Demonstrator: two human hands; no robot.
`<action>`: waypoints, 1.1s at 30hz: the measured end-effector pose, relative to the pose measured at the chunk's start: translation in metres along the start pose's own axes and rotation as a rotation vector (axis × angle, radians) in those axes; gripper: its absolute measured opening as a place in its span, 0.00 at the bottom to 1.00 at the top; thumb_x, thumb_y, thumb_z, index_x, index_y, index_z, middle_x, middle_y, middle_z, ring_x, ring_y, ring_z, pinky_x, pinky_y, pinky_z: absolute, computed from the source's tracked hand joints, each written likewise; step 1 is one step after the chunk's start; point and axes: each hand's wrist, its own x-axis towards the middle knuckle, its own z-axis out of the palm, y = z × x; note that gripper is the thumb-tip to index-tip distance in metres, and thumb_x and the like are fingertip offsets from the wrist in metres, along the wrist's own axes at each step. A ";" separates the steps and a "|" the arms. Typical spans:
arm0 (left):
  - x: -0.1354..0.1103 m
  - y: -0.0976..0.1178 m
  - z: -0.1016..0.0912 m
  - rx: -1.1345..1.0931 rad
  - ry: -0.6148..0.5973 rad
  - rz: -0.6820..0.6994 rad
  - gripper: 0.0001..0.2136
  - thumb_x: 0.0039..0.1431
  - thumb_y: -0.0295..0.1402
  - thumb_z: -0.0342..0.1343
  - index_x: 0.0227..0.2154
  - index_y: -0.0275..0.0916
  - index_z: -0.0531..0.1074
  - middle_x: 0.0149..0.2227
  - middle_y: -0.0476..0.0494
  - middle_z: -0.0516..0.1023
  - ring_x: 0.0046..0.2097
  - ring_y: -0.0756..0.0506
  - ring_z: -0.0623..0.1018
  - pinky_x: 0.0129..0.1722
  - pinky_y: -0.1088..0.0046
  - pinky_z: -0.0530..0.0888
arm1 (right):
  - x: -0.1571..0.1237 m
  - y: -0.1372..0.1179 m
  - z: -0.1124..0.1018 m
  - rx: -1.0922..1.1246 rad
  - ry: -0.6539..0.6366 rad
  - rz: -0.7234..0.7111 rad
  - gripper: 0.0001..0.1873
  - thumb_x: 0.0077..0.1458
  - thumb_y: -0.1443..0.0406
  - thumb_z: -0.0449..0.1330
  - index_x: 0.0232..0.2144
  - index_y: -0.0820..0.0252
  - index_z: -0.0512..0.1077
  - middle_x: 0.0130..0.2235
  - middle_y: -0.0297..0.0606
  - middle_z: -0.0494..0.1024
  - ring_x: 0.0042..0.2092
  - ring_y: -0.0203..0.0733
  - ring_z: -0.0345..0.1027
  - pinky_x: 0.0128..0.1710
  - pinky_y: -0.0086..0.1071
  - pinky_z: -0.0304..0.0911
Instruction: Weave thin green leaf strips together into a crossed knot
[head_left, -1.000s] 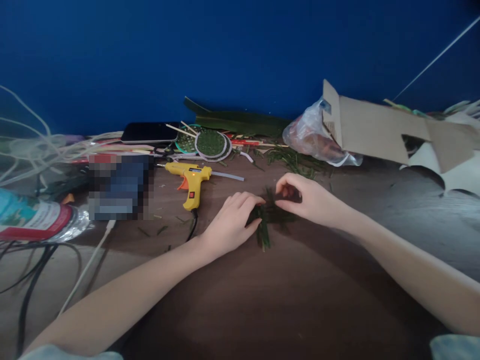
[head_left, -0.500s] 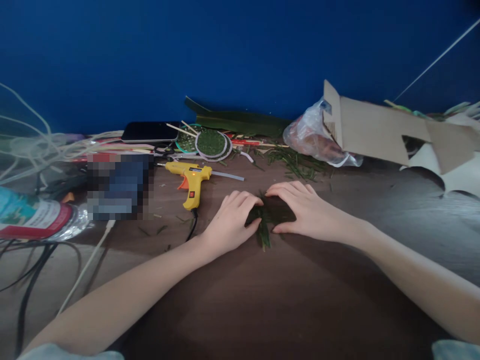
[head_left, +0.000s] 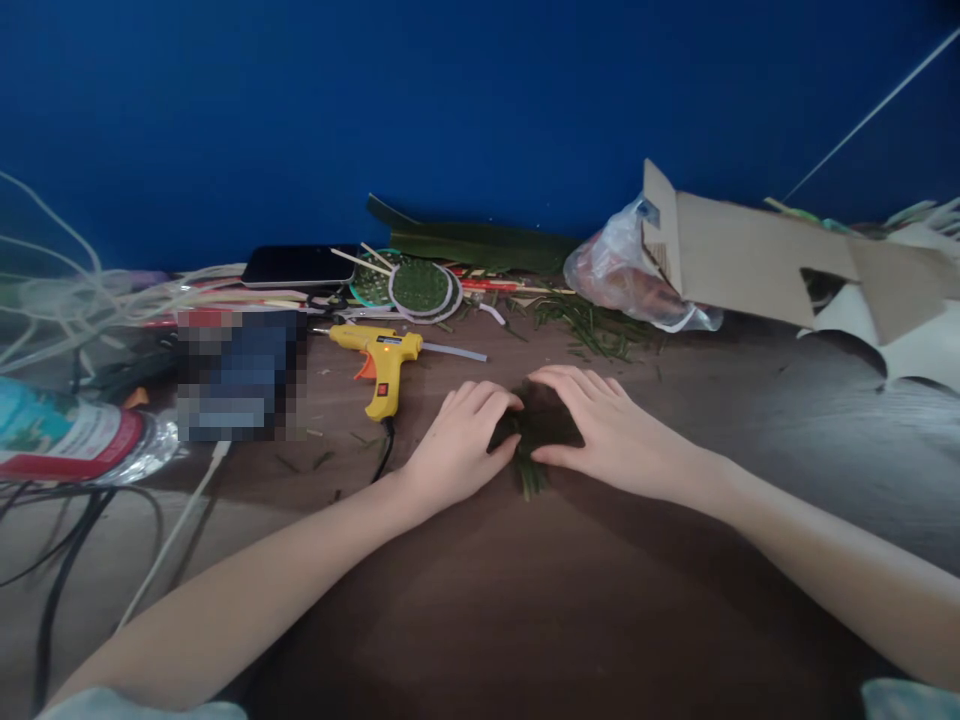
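Observation:
A dark green leaf piece [head_left: 551, 422] is spread between my two hands, low over the brown table. My left hand [head_left: 466, 432] grips its left side, thumb below and fingers curled along the top. On the other side, my right hand [head_left: 600, 420] has the leaf in the wide curve between thumb and forefinger. Thin green leaf strips [head_left: 531, 485] stick out toward me below the thumbs. Shadow partly hides where the fingertips meet the leaf. Left of my left hand lies a yellow hot glue gun [head_left: 390, 350] with a glue stick in its back.
Cut leaf shreds [head_left: 600, 325] lie behind my hands. Round green-filled pieces [head_left: 424, 287] and a long leaf [head_left: 480, 245] rest near the blue wall. Phones [head_left: 300, 265], a bottle [head_left: 67, 430] and cables crowd the left; a cardboard box [head_left: 757, 260] and plastic bag [head_left: 626, 265] stand right.
My right hand has shifted slightly left, nearer my left hand, narrowing the gap between the fingertips. The leaf strips between them show less. My left hand stays nearly in place.

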 end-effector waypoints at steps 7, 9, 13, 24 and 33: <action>-0.002 0.003 -0.003 0.045 0.019 -0.037 0.08 0.52 0.30 0.53 0.36 0.38 0.64 0.39 0.43 0.69 0.43 0.42 0.68 0.40 0.63 0.66 | -0.002 -0.005 0.000 0.001 0.000 -0.020 0.10 0.54 0.62 0.56 0.38 0.58 0.63 0.42 0.40 0.69 0.43 0.46 0.62 0.41 0.40 0.59; -0.002 0.005 -0.003 0.087 0.006 -0.041 0.08 0.52 0.31 0.53 0.35 0.37 0.64 0.38 0.42 0.70 0.42 0.41 0.68 0.39 0.63 0.66 | -0.002 -0.006 0.004 -0.012 0.022 -0.029 0.10 0.54 0.62 0.56 0.39 0.59 0.63 0.42 0.40 0.70 0.43 0.46 0.61 0.40 0.40 0.59; -0.003 0.005 -0.003 0.139 -0.015 -0.030 0.09 0.52 0.33 0.55 0.35 0.37 0.64 0.38 0.42 0.70 0.42 0.41 0.69 0.39 0.63 0.66 | -0.002 -0.007 0.006 -0.001 0.048 -0.032 0.12 0.54 0.63 0.56 0.41 0.58 0.64 0.43 0.41 0.69 0.44 0.47 0.61 0.40 0.41 0.59; -0.001 0.001 -0.007 0.093 -0.012 -0.028 0.09 0.52 0.32 0.58 0.35 0.37 0.65 0.38 0.44 0.72 0.42 0.42 0.70 0.40 0.63 0.67 | -0.002 -0.010 0.008 0.029 0.058 -0.020 0.10 0.55 0.64 0.55 0.41 0.60 0.64 0.44 0.43 0.69 0.45 0.49 0.61 0.41 0.43 0.60; 0.001 -0.002 -0.008 -0.013 -0.005 -0.079 0.06 0.52 0.26 0.56 0.33 0.38 0.65 0.37 0.46 0.72 0.42 0.43 0.70 0.43 0.64 0.67 | 0.000 -0.008 0.012 0.063 0.097 0.040 0.06 0.55 0.66 0.55 0.37 0.59 0.66 0.39 0.39 0.70 0.42 0.46 0.60 0.40 0.40 0.57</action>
